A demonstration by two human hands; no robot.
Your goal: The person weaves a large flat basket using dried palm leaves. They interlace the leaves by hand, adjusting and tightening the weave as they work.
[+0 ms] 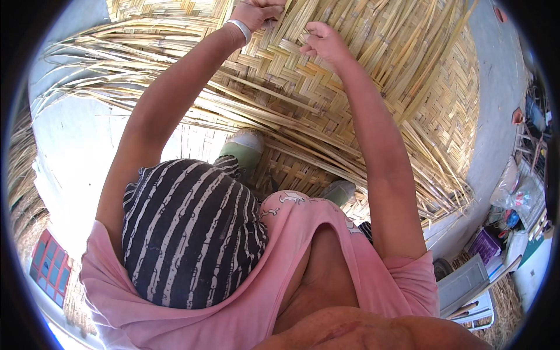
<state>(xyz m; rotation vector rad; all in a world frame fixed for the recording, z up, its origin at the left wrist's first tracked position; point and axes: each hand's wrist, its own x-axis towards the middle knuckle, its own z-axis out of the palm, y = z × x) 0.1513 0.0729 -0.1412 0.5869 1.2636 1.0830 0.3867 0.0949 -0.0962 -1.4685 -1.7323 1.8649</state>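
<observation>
A large woven mat [461, 96] of flat, straw-coloured strips spreads out in front of me. My left hand [258, 13], with a pale bangle at its wrist, is at the top edge. Its fingers are curled together at a strip on the mat, and part of the hand is cut off by the picture's edge. To its right, my right hand [324, 43] hovers at or just above the weave, thumb and fingers bent toward each other. Whatever lies between those fingertips is too small to make out. Long unwoven strips [111, 87] fan out from the mat's left side.
My feet in green and grey shoes [249, 146] stand at the mat's near edge. More loose strips [434, 160] lie across its right side. Grey floor [496, 122] borders it. Bags, a purple item [485, 245] and a grey panel [464, 284] are piled at right.
</observation>
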